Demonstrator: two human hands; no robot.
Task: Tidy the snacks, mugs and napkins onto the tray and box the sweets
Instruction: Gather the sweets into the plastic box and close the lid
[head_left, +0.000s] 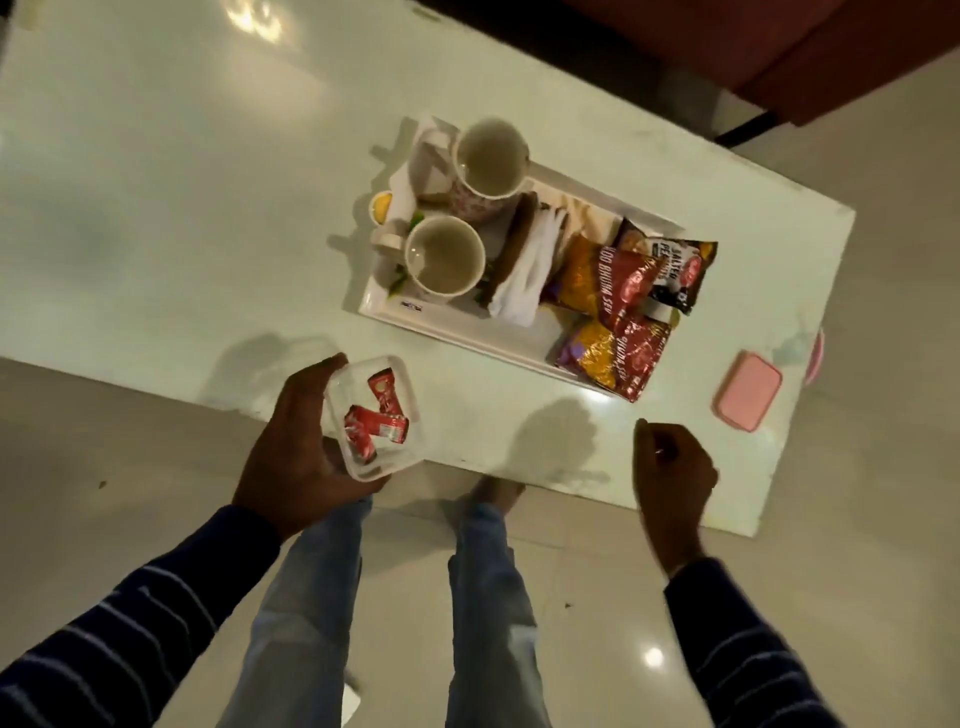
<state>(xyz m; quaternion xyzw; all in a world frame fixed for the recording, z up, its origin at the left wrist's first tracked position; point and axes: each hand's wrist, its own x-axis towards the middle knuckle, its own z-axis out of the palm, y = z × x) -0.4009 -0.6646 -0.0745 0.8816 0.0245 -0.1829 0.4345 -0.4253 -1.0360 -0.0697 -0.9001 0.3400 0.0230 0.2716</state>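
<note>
My left hand (296, 447) grips a clear plastic box (410, 415) above the table's near edge; red-wrapped sweets (376, 421) lie inside it. My right hand (672, 467) hovers over the table's front edge with fingers curled and nothing visible in them. The box's pink lid (748, 397) lies on the table to the right. On the white tray (467, 332) stand two empty mugs (491, 163) (444, 260), white napkins (524, 270) and several snack packets (618, 296).
A small cup with yellow contents (381, 205) sits at the tray's left edge. The white table (182, 208) stretches left and back. A dark red chair (805, 62) stands beyond the far corner. My legs and a bare foot (493, 493) are below the table edge.
</note>
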